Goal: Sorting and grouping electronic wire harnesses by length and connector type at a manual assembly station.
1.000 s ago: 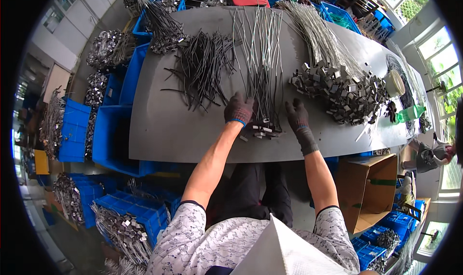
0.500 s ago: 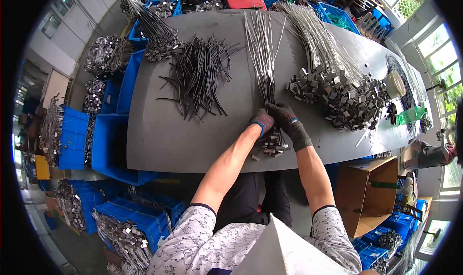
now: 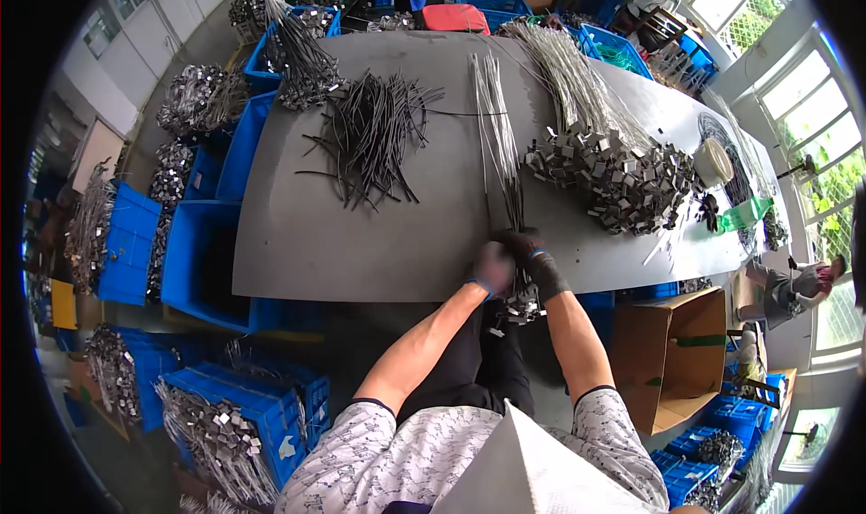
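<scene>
A bundle of thin wires (image 3: pixel 494 122) with small metal blocks on one end lies lengthwise across the grey table (image 3: pixel 379 252). Its silvery wires spread toward the far side, darker near my hands. The cluster of blocks (image 3: pixel 521 307) hangs past the table's near edge. My gloved right hand (image 3: pixel 528 248) is closed around the bundle just above the blocks. Beside it, against the bundle, my gloved left hand (image 3: pixel 493 267) is smeared by motion, and its fingers cannot be made out. Loose black strips (image 3: pixel 379 135) lie in a pile to the left.
A large heap of wires with metal blocks (image 3: pixel 622 176) covers the table's right part. Beyond it are a white tub (image 3: pixel 713 164) and a green bottle (image 3: pixel 747 215). Blue crates (image 3: pixel 207 261) stand at the left; a cardboard box (image 3: pixel 672 356) is at the right. Another person (image 3: pixel 798 289) stands far right.
Both hands have drawn the bundle nearer to me, and its blocks have passed from the tabletop to beyond the edge. The view has shifted slightly.
</scene>
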The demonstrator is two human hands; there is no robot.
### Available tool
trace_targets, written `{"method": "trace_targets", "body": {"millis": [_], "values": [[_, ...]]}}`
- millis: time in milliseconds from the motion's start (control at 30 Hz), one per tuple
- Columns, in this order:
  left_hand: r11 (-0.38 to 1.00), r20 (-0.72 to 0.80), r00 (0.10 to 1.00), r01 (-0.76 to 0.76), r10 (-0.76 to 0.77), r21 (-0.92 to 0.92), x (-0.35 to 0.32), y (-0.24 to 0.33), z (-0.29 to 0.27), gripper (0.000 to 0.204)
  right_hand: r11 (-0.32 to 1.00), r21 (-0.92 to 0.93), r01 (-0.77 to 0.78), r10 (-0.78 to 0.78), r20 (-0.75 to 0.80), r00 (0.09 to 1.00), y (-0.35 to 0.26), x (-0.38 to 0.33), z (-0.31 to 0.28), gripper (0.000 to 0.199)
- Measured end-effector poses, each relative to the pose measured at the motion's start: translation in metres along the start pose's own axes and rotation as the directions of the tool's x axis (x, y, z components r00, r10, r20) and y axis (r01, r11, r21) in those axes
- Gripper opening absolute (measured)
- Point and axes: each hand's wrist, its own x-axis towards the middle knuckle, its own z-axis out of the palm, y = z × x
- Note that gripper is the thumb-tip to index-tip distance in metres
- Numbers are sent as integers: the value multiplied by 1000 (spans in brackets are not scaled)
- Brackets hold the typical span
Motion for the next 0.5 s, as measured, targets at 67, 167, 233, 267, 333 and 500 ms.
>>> {"method": "trace_targets", "body": {"millis": [67, 167, 233, 267, 333, 500], "values": [[998, -62, 996, 59, -60, -23, -11, 3, 2, 33, 942, -96, -321, 307, -135, 942, 2, 3, 3, 42], [984, -186, 967, 162, -173, -69, -28, -29, -19, 32, 910, 80, -408, 388, -517, 763, -46, 17, 31, 45], [983, -200, 966, 145, -166, -112, -29, -39, -17, 30, 881, 62, -469, 450, -414, 791, -56, 23, 24, 50], [965, -179, 970, 120, -164, -232, -28, -39, -14, 29, 847, 36, -530, 515, -303, 802, -63, 26, 25, 56], [933, -165, 973, 93, -159, -347, -29, -46, -16, 29, 865, -1, -503, 480, -296, 826, -79, 32, 31, 56], [901, -60, 982, 141, -181, -409, -26, -37, -11, 31, 865, 382, -324, 457, -334, 824, -30, -12, 0, 35]]}}
